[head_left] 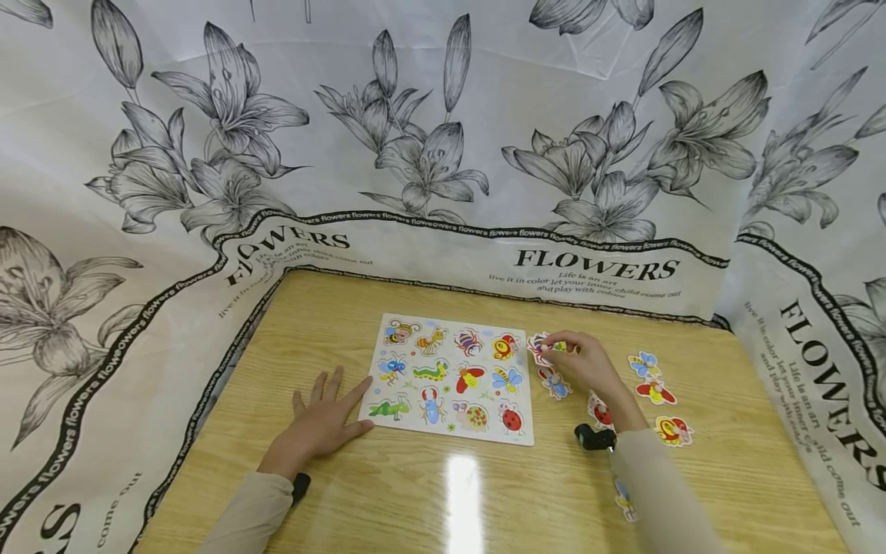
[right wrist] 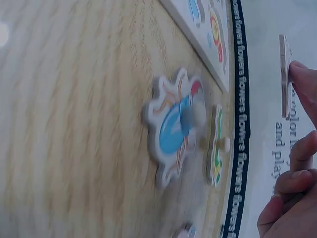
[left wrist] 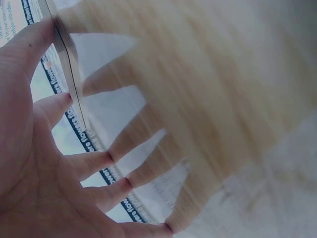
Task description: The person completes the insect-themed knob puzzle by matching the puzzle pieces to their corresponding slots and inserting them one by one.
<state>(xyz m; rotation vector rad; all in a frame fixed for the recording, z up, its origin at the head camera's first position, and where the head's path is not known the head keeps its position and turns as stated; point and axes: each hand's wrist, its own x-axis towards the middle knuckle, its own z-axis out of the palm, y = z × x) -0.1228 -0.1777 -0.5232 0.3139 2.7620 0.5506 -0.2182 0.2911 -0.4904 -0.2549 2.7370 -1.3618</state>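
A white puzzle board (head_left: 450, 355) printed with colourful insects lies flat on the wooden table. Beside its left edge, my left hand (head_left: 321, 419) rests with fingers spread, thumb and index fingertip touching the board. Past the board's upper right corner, my right hand (head_left: 591, 365) pinches a spider puzzle piece (head_left: 537, 348); the right wrist view shows this piece (right wrist: 285, 77) edge-on, raised above the table. Under that hand are a blue beetle piece (right wrist: 171, 131) with a knob and a green piece (right wrist: 215, 148), which the fingers partly cover in the head view.
Right of my right arm lie a blue-winged insect piece (head_left: 644, 364), a red-winged piece (head_left: 656, 392) and a red-yellow piece (head_left: 674, 431). A ladybird piece (head_left: 600, 412) and another piece (head_left: 624, 500) are partly hidden by the arm. Flower-printed cloth (head_left: 429, 254) walls the table.
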